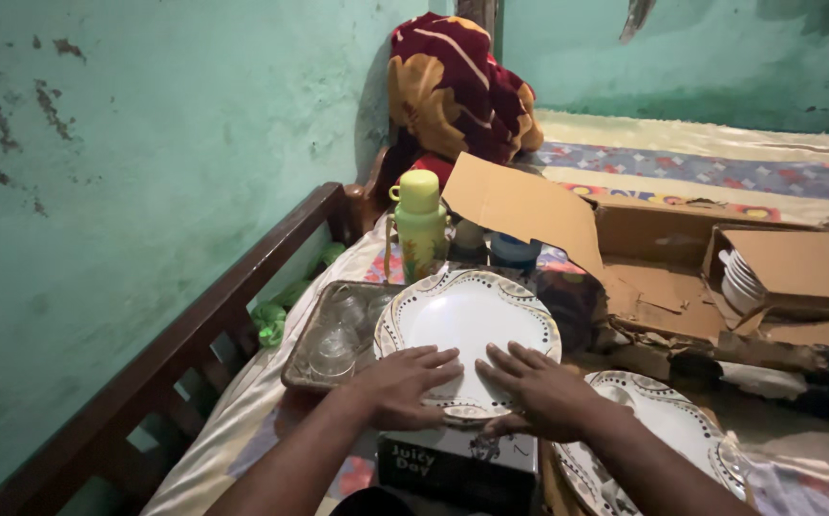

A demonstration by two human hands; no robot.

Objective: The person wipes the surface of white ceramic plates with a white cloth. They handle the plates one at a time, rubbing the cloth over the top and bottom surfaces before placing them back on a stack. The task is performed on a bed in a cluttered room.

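The underside of the white plate (467, 330) with the patterned rim is hidden, and what carries it cannot be fully made out; a dark printed box (457, 463) is seen directly below its near edge. A second patterned plate (668, 430) at lower right is cut off by the frame and partly covered by the right forearm. The stacked white dishes (737, 280) inside the open cardboard box (797, 268) are visible at their rims only. Glasses on the tray (329, 334) are dim and their number is hard to tell.

The left hand (400, 385) is laid flat, palm down, on the near part of the white plate, fingers extended and pointing right. The right hand (539, 387) is laid likewise, fingers spread and pointing left, fingertips close to those of the left but apart. Neither grip is closed: both are pressed open upon the plate's face, nothing being clasped.

The plate is located at the centre, on the bed, just beside the tray on its left and near the second plate on its right. A yellow-green flask (419, 225) is stood upright behind it, beside a raised cardboard flap (524, 205). The wooden bed rail (195, 330) bounds the left side against the green wall (147, 143). Torn cardboard is crowded along the right. Open bedding is seen only at the far right, beyond the boxes.
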